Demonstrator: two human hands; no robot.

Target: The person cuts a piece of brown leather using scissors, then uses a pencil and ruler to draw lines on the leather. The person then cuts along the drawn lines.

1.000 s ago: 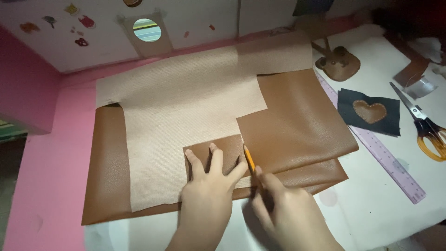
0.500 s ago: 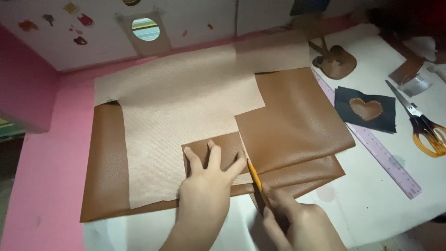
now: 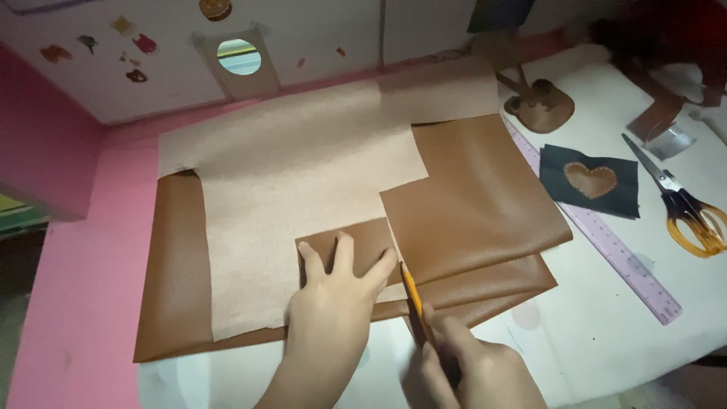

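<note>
Since a second ago our right hand has drawn back toward us along the edge of the small brown leather piece, and the orange pencil it grips now has its tip lower on that edge, near the piece's right bottom corner. Our left hand has stayed where it was, open and flat with fingers spread, pressing the piece down. That piece lies on the pale backing of the large brown leather sheet, which is folded over on the white bench. We count one pencil, one pair of orange-handled scissors, one purple ruler, one dark patch with a stitched heart and one small brown leather pouch.
</note>
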